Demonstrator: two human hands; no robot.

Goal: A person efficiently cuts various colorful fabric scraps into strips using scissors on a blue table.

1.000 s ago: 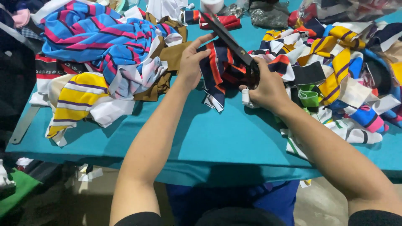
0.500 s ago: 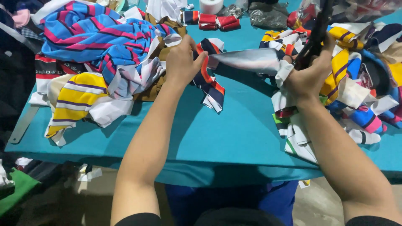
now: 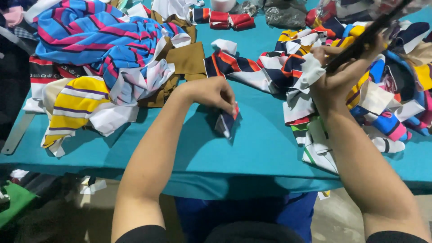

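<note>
My left hand (image 3: pixel 211 93) pinches a small navy, red and white striped fabric scrap (image 3: pixel 226 122) just above the teal table (image 3: pixel 189 153). My right hand (image 3: pixel 342 72) is raised at the right and grips dark scissors (image 3: pixel 369 33), whose blades point up and to the right. A longer navy, red and white striped strip (image 3: pixel 252 67) lies stretched on the table between the two hands, reaching into the heap of scraps under my right hand.
A big pile of blue, pink, yellow and brown striped cloth (image 3: pixel 99 58) covers the left of the table. Several cut scraps (image 3: pixel 387 112) are heaped at the right. Red rolled pieces (image 3: pixel 231 20) lie at the back. A metal ruler (image 3: pixel 18 130) overhangs the left edge.
The striped piece was cut apart. My left hand came down and toward me with a small scrap. My right hand lifted the scissors up and to the right.
</note>
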